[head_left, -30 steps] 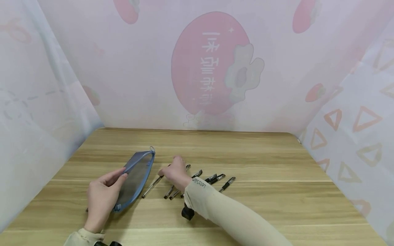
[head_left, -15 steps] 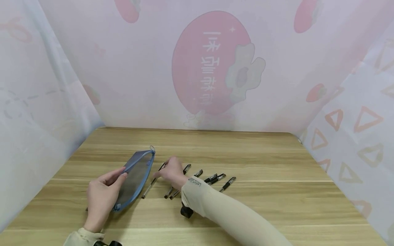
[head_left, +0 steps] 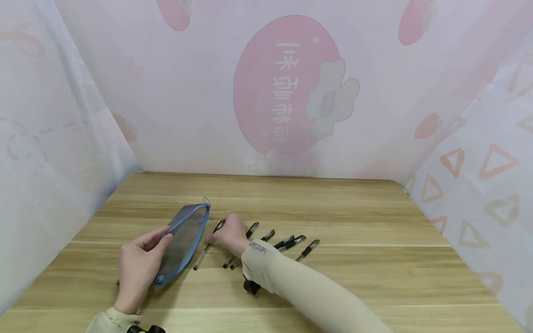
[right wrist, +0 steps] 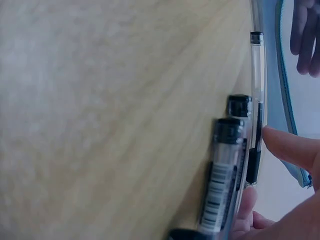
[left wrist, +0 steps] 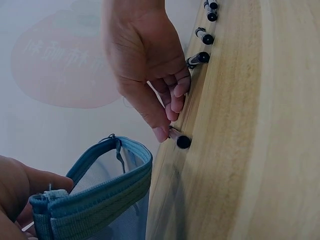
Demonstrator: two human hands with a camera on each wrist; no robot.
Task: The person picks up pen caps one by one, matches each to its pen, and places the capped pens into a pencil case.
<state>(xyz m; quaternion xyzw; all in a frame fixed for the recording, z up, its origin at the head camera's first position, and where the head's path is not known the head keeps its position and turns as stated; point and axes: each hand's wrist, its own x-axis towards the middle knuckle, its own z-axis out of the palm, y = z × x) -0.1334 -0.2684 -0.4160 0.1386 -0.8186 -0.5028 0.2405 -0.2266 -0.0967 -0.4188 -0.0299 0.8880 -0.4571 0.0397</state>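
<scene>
Head view: left hand [head_left: 137,268] pinches the blue mesh pouch [head_left: 183,238] open near the table's [head_left: 374,222] left edge; right hand [head_left: 229,233] fingertips pinch the nearest pen [head_left: 204,254].

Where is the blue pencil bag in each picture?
Head: the blue pencil bag is left of centre on the table, its near end held by the left hand.
Left wrist: its open mouth fills the bottom left.
Right wrist: only its blue edge shows, far right.
Shared landmark: the clear pen beside the bag, which the right hand touches.
</scene>
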